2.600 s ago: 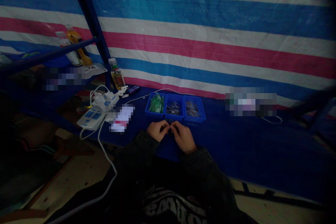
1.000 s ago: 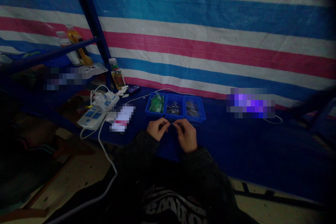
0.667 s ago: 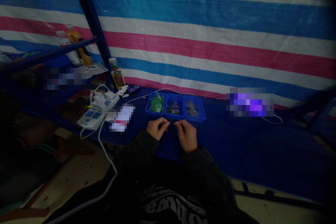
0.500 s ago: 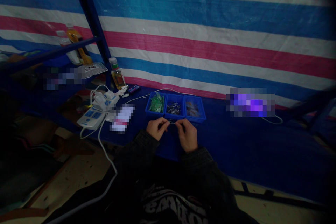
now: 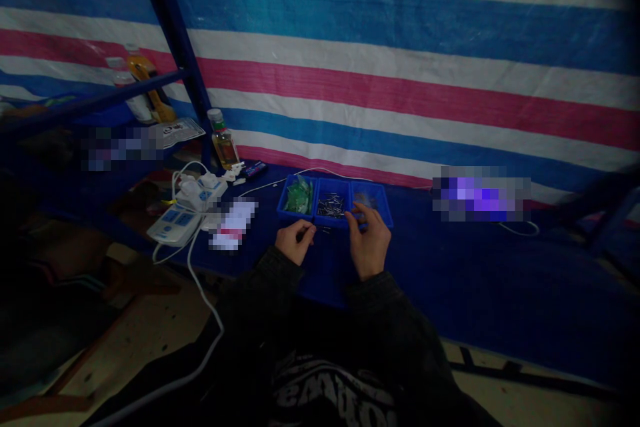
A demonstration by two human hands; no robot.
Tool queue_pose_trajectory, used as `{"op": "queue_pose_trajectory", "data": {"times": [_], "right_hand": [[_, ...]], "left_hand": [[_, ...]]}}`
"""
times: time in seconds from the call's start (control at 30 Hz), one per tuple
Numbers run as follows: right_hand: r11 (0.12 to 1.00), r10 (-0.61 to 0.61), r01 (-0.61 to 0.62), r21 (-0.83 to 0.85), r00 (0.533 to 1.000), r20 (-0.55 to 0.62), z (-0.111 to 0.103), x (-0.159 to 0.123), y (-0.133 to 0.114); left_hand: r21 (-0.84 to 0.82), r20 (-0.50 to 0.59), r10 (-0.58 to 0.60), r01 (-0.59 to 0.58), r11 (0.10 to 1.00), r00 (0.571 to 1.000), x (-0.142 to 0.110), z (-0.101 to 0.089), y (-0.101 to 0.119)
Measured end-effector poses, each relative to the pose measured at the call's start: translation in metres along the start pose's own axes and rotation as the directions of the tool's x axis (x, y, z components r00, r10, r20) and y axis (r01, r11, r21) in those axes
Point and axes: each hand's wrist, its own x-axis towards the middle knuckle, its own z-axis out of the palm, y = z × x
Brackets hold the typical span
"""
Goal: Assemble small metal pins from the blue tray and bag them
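Just off the front rim of the middle bin, the left hand [image 5: 295,242] has its fingertips [image 5: 311,230] drawn into a tight pinch. Anything between them is too small and dark to make out, so I cannot tell whether they have hold of something. A few loose metal bits [image 5: 325,229] lie on the blue cloth just to the right of that pinch, between the two hands and nearer the left one; their long axis is too small to read.

The right hand [image 5: 369,241] is more open, its fingers spread and curved. Its fingertips [image 5: 359,211] reach over the front rim of the right bin [image 5: 381,215], at or just above the bin's mixed contents, and show no clear hold on anything.

Three joined blue bins sit side by side near the back edge of the blue-covered table [image 5: 475,280]. The middle bin [image 5: 333,223] holds a heap of short metal pins [image 5: 330,207], and the left bin [image 5: 285,203] holds green packets [image 5: 299,196]. Farther left along the back edge stand a white power strip [image 5: 173,227] and a small bottle [image 5: 223,147], with a striped tarp [image 5: 400,80] behind.
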Motion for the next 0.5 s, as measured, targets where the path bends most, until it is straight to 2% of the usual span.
{"op": "queue_pose_trajectory", "data": {"times": [0.1,0.23,0.33,0.5], "right_hand": [[1.000,-0.010,0.010,0.002,0.999,0.051,0.003,-0.008,0.006],[0.998,-0.045,0.056,-0.039,0.969,0.244,0.007,-0.023,0.015],[0.987,-0.024,0.076,-0.141,0.939,0.343,0.012,-0.027,0.017],[0.943,0.045,0.096,-0.317,0.911,0.411,0.017,-0.026,0.013]], "left_hand": [[0.021,0.022,-0.004,0.004,1.000,1.000,0.000,0.000,0.001],[0.032,0.043,-0.002,0.000,0.999,0.999,0.000,-0.001,0.002],[0.020,0.047,0.001,-0.002,1.000,0.999,0.000,0.000,0.002],[0.012,0.052,0.022,-0.023,1.000,0.998,0.000,0.001,-0.001]]}}
